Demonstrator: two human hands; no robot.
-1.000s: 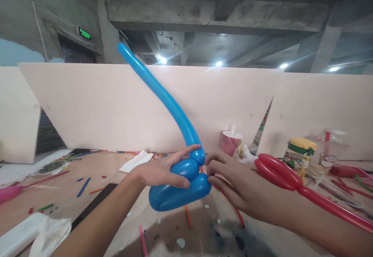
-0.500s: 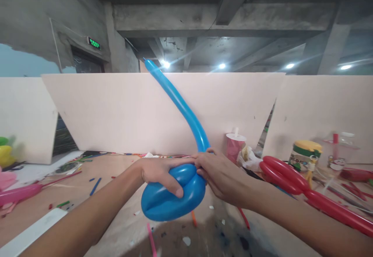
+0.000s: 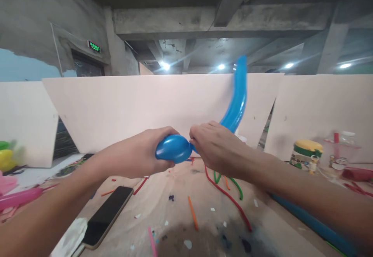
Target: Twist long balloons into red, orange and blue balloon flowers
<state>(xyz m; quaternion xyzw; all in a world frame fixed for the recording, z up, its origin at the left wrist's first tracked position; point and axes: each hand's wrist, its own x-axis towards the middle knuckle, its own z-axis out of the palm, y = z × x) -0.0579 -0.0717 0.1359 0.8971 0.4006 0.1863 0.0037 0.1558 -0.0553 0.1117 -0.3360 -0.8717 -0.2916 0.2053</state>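
A blue modelling balloon (image 3: 176, 149) is held up in front of me above the table. My left hand (image 3: 142, 152) is closed around its short rounded section, thumb below and fingers on top and behind. Just right of that bulge, my right hand (image 3: 218, 144) grips the balloon at a narrow twisted neck, fingers curled over it. From behind my right hand the long blue length rises, bending upward past the top of the white panel; its upper end is smeared by motion. Most of my right fingertips are hidden.
Balloon scraps, including a red strip (image 3: 230, 200), litter the brown tabletop (image 3: 163, 229). A dark phone (image 3: 109, 216) lies below my left forearm. Pink balloon (image 3: 20, 198) pieces lie left. A yellow-lidded tub (image 3: 305, 152) stands right. White panels (image 3: 163, 109) border the back.
The long blue length swung from upper left to upper right. My left hand went from lying over the folded loops to gripping one round section. The phone now shows; the red balloon at right no longer does.
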